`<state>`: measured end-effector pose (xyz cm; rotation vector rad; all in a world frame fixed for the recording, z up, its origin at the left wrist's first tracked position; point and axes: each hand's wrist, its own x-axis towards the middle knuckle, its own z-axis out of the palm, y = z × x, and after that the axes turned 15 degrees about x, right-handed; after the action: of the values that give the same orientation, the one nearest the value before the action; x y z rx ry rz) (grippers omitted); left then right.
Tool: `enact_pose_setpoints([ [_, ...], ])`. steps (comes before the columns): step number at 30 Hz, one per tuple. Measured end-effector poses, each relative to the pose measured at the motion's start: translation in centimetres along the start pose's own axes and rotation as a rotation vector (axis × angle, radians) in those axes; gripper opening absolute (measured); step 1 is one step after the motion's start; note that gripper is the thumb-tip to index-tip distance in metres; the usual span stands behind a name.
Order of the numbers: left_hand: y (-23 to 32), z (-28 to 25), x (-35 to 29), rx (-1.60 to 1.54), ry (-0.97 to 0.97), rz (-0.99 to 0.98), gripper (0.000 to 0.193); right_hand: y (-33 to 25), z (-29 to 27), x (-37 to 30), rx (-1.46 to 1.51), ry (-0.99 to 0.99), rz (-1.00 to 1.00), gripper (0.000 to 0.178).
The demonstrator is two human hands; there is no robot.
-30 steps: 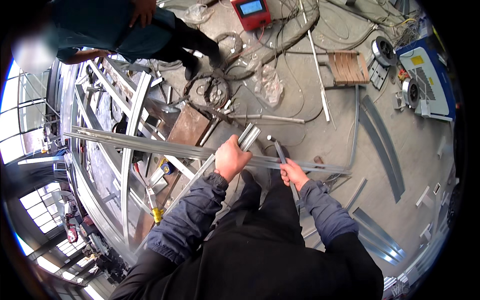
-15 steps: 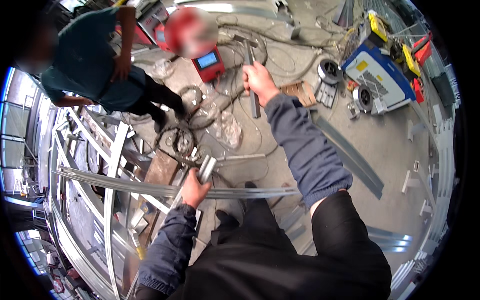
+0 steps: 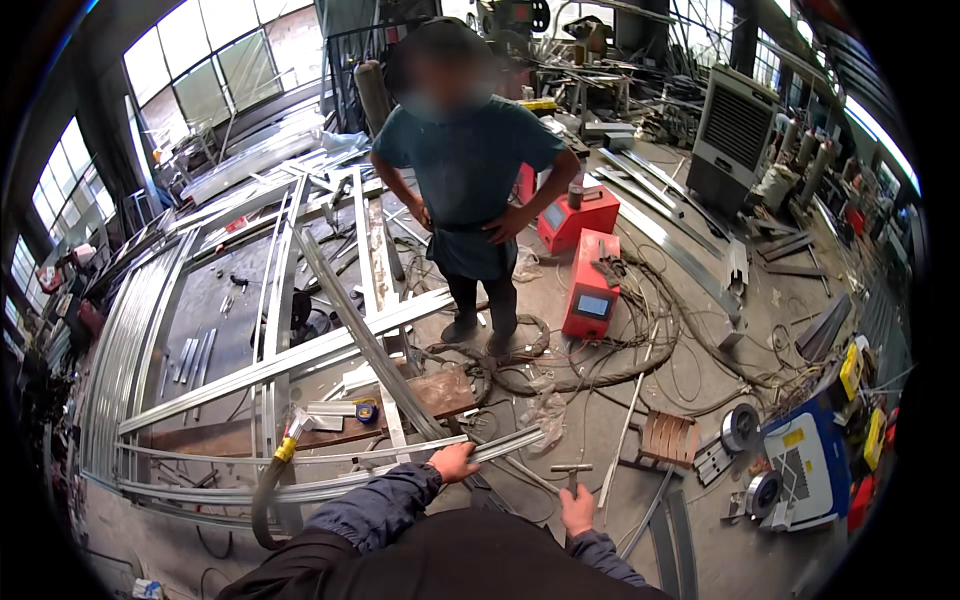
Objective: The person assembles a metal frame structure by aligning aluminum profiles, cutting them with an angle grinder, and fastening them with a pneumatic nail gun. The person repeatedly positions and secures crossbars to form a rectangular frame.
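Observation:
My left hand (image 3: 455, 462) is closed round the metal profile (image 3: 509, 444), a long silvery channel at the front edge of a metal frame. In my right hand (image 3: 577, 510) is a hammer (image 3: 572, 469), held upright by its grey handle with the head on top. The hammer is apart from the profile, to its right. A long grey metal bar (image 3: 350, 320) slants across the frame and ends close to my left hand. Beyond it lies a brown plank (image 3: 440, 392) with a blue tape measure (image 3: 366, 411) beside it.
A person (image 3: 470, 190) stands ahead, hands on hips. Red machines (image 3: 592, 290) stand to the right of that person, with cables (image 3: 600, 378) looping over the floor. A welding torch (image 3: 287, 448) lies over the frame at left. A blue-and-white machine (image 3: 808, 470) and wire spools (image 3: 740, 428) are at right.
The view has tilted up toward the room. My right hand has lowered with the hammer from its raised, outstretched position. My left hand still grips the metal profile.

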<state>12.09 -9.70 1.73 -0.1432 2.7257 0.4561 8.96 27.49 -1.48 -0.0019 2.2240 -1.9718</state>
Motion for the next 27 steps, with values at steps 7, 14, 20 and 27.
enact_pose_setpoints([
  [7,-1.4,2.6,0.9,-0.091,0.016,-0.077,0.060,1.7,1.0,1.8,-0.052,-0.174,0.086,0.027],
  [14,-1.7,2.9,2.3,-0.170,-0.056,-0.097,0.068,-5.9,3.1,6.1,-0.260,-0.286,-0.100,0.040],
  [20,-0.1,0.8,2.8,-0.089,-0.111,-0.161,0.081,-9.4,3.6,9.2,-0.652,-0.479,-0.183,0.047],
  [27,1.1,0.6,1.1,-0.094,0.123,-0.238,0.071,-11.0,3.2,10.0,-0.647,-0.533,-0.245,0.042],
])
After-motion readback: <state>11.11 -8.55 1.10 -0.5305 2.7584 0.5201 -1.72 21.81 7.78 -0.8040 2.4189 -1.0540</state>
